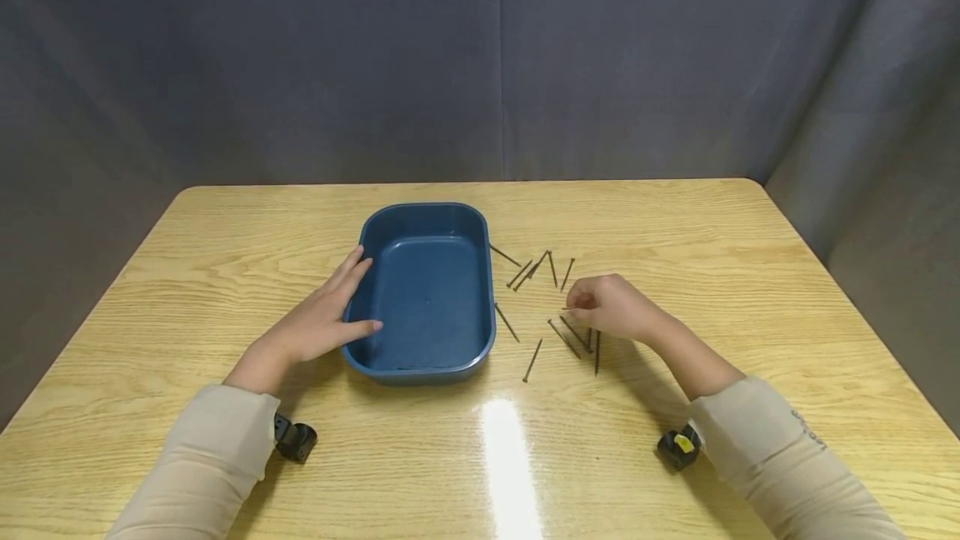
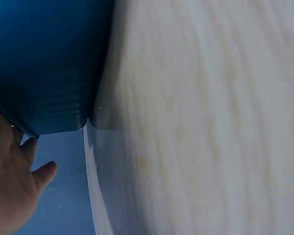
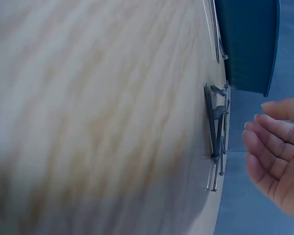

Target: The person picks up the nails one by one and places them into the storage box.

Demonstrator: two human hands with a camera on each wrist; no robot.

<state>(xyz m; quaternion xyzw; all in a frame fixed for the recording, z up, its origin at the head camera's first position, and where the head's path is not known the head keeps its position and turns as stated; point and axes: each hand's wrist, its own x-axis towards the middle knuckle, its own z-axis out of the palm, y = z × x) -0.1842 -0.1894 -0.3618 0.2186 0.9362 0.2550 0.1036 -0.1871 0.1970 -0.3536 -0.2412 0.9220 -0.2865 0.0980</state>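
A deep blue plastic tub [image 1: 420, 372] with rounded corners stands on the table; no contents show inside it. My left hand [image 1: 322, 317] rests on its left rim, fingers spread and the thumb reaching over the edge. Several thin dark nails [image 1: 533, 361] lie scattered to the right of the tub, some crossing each other. Just above the nearer group hovers my right hand [image 1: 615, 308], its fingers loosely bent. In the right wrist view that hand [image 3: 281, 156] shows nothing between thumb and fingers, and the nails [image 3: 210, 122] lie apart from it.
The light wood table [image 1: 225, 273] has rounded far corners. Grey curtains [image 1: 630, 65] hang behind it and along both sides. A small black wrist camera [image 1: 678, 447] sits below the right cuff, another [image 1: 296, 440] below the left.
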